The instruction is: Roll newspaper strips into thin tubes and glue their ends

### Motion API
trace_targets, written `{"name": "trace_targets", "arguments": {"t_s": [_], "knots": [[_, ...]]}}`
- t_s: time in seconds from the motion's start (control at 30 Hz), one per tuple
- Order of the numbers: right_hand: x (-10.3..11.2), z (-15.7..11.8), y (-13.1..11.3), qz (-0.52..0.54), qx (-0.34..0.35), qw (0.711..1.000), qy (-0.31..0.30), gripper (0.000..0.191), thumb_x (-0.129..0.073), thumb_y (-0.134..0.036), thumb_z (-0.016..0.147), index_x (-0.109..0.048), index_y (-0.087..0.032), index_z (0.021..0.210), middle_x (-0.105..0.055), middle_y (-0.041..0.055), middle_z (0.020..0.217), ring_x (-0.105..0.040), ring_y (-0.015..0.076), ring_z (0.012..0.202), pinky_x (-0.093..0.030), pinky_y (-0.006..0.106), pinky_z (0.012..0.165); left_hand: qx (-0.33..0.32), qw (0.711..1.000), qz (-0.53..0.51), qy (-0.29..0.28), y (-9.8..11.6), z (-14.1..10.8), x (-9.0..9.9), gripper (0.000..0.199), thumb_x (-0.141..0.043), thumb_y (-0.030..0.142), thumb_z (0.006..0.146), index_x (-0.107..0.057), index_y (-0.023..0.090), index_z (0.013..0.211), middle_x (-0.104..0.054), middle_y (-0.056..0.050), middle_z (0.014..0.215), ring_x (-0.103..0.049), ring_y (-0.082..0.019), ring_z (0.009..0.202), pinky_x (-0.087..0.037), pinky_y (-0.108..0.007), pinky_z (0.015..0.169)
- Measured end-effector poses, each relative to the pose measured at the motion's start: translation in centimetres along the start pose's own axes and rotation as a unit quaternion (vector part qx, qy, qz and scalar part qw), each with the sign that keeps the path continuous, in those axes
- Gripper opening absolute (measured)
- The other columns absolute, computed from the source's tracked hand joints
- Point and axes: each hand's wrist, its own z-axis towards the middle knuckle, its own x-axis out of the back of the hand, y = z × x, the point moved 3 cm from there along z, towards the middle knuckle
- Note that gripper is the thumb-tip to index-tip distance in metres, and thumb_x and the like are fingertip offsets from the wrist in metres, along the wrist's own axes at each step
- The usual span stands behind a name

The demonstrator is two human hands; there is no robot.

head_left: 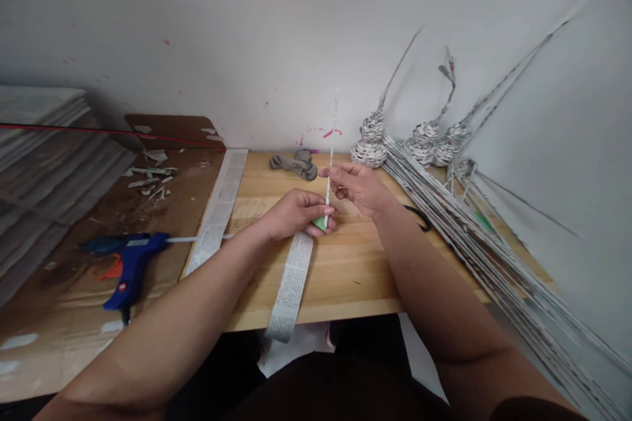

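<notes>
1. Printed paper strip (291,283) is running from below the left hand over the counter (355,276) edge; looking light, limp, easily torn.
2. Left hand (299,210) is clamping the paper stick's base, probably the sturdiest grip point.
3. Paper stick (332,151) is standing near-upright; likely light, stiffish, crushable.
4. Right hand (359,188) is holding bent fingers at lower mid-stick; can't tell if pinching.

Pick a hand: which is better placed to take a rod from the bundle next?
Probably right. The right hand is nearer the bundle, though it may be touching the white rod. The left hand is farther off, gripping that rod's lower end.
</notes>
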Motion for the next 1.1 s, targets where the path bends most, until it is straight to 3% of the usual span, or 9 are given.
{"name": "trace_targets", "arguments": {"t_s": [0.1, 0.23, 0.4, 0.47, 0.57, 0.73, 0.87, 1.03, 1.1], "knots": [[0.2, 0.1, 0.0, 0.028, 0.005, 1.000, -0.012, 0.031, -0.077, -0.047, 0.071, -0.072, -0.018, 0.081, -0.054, -0.0009, 0.066, -0.044, 0.0086, 0.058, -0.030, 0.024, 0.050, 0.006, 1.000, 0.005, -0.014, 0.0, -0.1, -0.2, 0.036, -0.074, 0.046, 0.075, -0.071, 0.013, 0.087, -0.073, -0.010, 0.085, -0.069, -0.017, 0.077, -0.058, -0.030, 0.069], [0.5, 0.2, 0.0, 0.044, 0.005, 0.998, 0.053, 0.033, -0.083, -0.044, 0.063, -0.065, -0.017, 0.065, -0.048, -0.0033, 0.059, -0.036, 0.0073, 0.053, -0.025, 0.024, 0.047, 0.001, 0.999, 0.027, -0.025, 0.1, -0.2, -0.3, 0.035, -0.071, 0.046, 0.078, -0.071, 0.012, 0.085, -0.072, -0.009, 0.083, -0.068, -0.015, 0.076, -0.058, -0.029, 0.070], [0.5, 0.3, -0.3, 0.086, 0.003, 0.996, 0.026, 0.034, -0.080, -0.047, 0.067, -0.068, -0.018, 0.078, -0.050, -0.0027, 0.064, -0.040, 0.0081, 0.056, -0.027, 0.023, 0.046, 0.002, 0.999, 0.035, -0.040, 0.0, -0.1, -0.3, 0.033, -0.069, 0.045, 0.080, -0.071, 0.013, 0.085, -0.072, -0.009, 0.085, -0.067, -0.015, 0.078, -0.058, -0.029, 0.071], [0.7, 0.3, -0.4, 0.100, 0.021, 0.994, 0.044, 0.032, -0.083, -0.043, 0.064, -0.067, -0.018, 0.076, -0.054, -0.0021, 0.069, -0.040, 0.0075, 0.057, -0.027, 0.022, 0.046, 0.001, 0.998, 0.045, -0.048, -0.1, -0.1, -0.3, 0.032, -0.069, 0.045, 0.080, -0.071, 0.013, 0.082, -0.072, -0.009, 0.085, -0.067, -0.015, 0.078, -0.058, -0.028, 0.071], [1.0, 0.3, -0.5, 0.102, 0.028, 0.991, 0.080, 0.036, -0.085, -0.043, 0.060, -0.062, -0.017, 0.069, -0.053, -0.0031, 0.066, -0.039, 0.0069, 0.055, -0.026, 0.022, 0.045, 0.001, 0.997, 0.054, -0.052, -0.2, 0.0, -0.4, 0.032, -0.070, 0.045, 0.080, -0.071, 0.013, 0.081, -0.072, -0.008, 0.084, -0.067, -0.015, 0.078, -0.058, -0.028, 0.070], [1.0, 0.4, -0.7, 0.086, 0.045, 0.993, 0.062, 0.038, -0.080, -0.052, 0.065, -0.066, -0.017, 0.073, -0.054, -0.0020, 0.066, -0.040, 0.0070, 0.054, -0.027, 0.022, 0.044, 0.008, 0.997, 0.048, -0.056, 0.0, -0.2, -0.5, 0.030, -0.069, 0.044, 0.081, -0.072, 0.014, 0.084, -0.072, -0.008, 0.085, -0.067, -0.014, 0.077, -0.058, -0.027, 0.069], [1.3, 0.3, -1.0, 0.074, 0.071, 0.990, 0.096, 0.037, -0.081, -0.050, 0.064, -0.066, -0.017, 0.070, -0.054, -0.0017, 0.065, -0.037, 0.0060, 0.052, -0.023, 0.021, 0.042, 0.003, 0.996, 0.041, -0.076, 0.2, -0.5, -0.9, 0.029, -0.069, 0.042, 0.082, -0.071, 0.014, 0.083, -0.072, -0.007, 0.084, -0.067, -0.015, 0.076, -0.059, -0.028, 0.069], [0.6, -0.1, -0.9, 0.057, 0.009, 0.998, -0.004, 0.038, -0.076, -0.052, 0.070, -0.069, -0.016, 0.078, -0.051, -0.0021, 0.062, -0.040, 0.0067, 0.053, -0.024, 0.020, 0.041, 0.003, 0.998, 0.006, -0.065, 0.4, -0.7, -1.1, 0.027, -0.069, 0.041, 0.081, -0.071, 0.015, 0.086, -0.073, -0.007, 0.083, -0.069, -0.016, 0.076, -0.059, -0.030, 0.069], [0.4, -0.1, -0.8, 0.061, -0.002, 0.998, -0.013, 0.038, -0.079, -0.050, 0.067, -0.068, -0.015, 0.076, -0.052, -0.0022, 0.062, -0.039, 0.0059, 0.051, -0.023, 0.019, 0.040, 0.005, 0.997, 0.003, -0.072, 0.5, -0.7, -1.2, 0.027, -0.070, 0.041, 0.081, -0.071, 0.014, 0.087, -0.073, -0.008, 0.084, -0.069, -0.017, 0.077, -0.059, -0.031, 0.069]]}}
